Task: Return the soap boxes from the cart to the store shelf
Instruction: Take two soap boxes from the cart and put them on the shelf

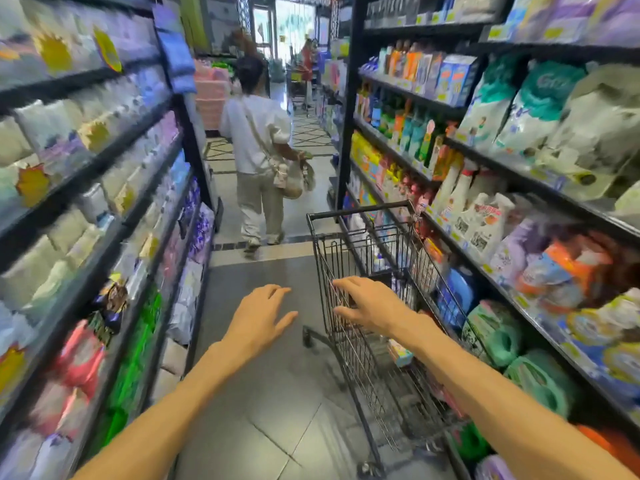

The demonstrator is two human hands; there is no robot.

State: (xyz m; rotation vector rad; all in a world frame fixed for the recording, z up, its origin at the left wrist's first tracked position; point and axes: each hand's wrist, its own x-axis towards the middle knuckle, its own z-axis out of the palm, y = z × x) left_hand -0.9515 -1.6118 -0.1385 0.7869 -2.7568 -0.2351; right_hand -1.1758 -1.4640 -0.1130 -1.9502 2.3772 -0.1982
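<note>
- The task is judged barely begun: nothing is being carried, and the black wire shopping cart (374, 306) is parked at 2 o'clock, close against the black metal store shelf (519, 237) of cleaning goods.
- One small pastel soap box (400, 353) is seen low in the cart; any others cannot be made out.
- The left hand (258, 318) is spread, empty, above the floor.
- The right hand (369, 304) is spread, reaching over the cart's rim; contact cannot be told.

One cart (363, 258), two hands (258, 315) (372, 303), one shopper (258, 143).
</note>
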